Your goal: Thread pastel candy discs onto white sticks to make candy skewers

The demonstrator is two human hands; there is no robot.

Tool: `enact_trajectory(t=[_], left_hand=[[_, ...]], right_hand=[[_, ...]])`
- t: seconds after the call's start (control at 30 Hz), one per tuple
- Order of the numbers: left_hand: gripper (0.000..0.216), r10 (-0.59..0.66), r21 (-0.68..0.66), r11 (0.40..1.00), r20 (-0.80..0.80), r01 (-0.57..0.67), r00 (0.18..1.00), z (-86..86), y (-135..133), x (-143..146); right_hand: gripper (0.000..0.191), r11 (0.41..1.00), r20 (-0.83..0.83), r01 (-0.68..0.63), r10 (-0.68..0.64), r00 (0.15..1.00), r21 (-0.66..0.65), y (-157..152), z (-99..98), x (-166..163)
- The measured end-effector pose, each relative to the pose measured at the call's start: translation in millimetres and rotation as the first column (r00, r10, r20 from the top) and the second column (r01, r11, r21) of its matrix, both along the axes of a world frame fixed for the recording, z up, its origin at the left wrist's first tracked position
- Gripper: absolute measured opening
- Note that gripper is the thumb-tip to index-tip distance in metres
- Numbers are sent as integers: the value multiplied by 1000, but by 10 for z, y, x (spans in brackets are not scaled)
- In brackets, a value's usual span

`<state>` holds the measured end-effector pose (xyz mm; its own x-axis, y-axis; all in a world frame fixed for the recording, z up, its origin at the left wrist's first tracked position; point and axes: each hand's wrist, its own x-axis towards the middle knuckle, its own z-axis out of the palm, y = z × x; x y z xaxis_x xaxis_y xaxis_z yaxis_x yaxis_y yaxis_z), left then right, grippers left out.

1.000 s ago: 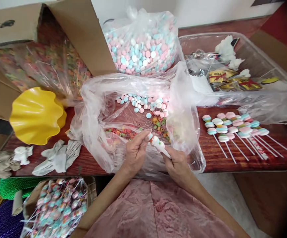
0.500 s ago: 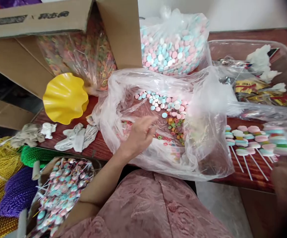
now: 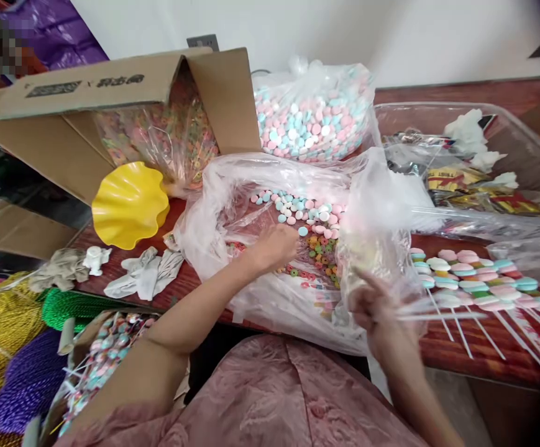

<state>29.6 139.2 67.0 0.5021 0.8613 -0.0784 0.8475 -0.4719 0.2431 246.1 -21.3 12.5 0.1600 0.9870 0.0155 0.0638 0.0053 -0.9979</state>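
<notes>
My left hand (image 3: 276, 248) is curled closed, low over the open plastic bag (image 3: 214, 167). Its fingertips are hidden, and I cannot see what they hold. Beside it lie pink, blue and white candy discs (image 3: 309, 208) and small ring candies (image 3: 323, 251). My right hand (image 3: 381, 307), a little blurred, is at the bag's right side. White lollipop sticks (image 3: 447, 316) stick out of it to the right, and its index finger points toward the bag. Several finished candy skewers (image 3: 479, 279) lie in a row to its right.
A yellow wavy bowl (image 3: 130, 205) stands by a cardboard box (image 3: 230, 99) of bagged ring candies. Behind are a full bag of discs (image 3: 314, 118) and a clear plastic bin (image 3: 530, 143) with wrappers. Wrapped lollipops (image 3: 111, 347) fill a container at lower left.
My right hand has come left from the skewers to the bag's right side, with sticks in it; another skewer lies in the row. My left hand's fingers have curled in. The view has shifted.
</notes>
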Motion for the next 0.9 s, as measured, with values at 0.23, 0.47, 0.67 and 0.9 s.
enact_trajectory(t=[0.23, 0.47, 0.67, 0.9], left_hand=[[23, 55, -72, 996, 33, -52, 998, -297, 372, 299], [33, 17, -203, 979, 22, -12, 1000, -213, 438, 24], [21, 147, -17, 989, -2, -147, 989, -191, 768, -66], [18, -71, -104, 992, 50, 76, 996, -233, 474, 59]], right_hand=[[50, 995, 255, -97, 91, 963, 9, 271, -422, -353], [45, 970, 306, -213, 169, 937, 115, 208, -419, -278], [44, 969, 318, -227, 186, 930, 97, 215, -424, -292], [47, 966, 298, -251, 224, 928, 54, 170, -388, -258]])
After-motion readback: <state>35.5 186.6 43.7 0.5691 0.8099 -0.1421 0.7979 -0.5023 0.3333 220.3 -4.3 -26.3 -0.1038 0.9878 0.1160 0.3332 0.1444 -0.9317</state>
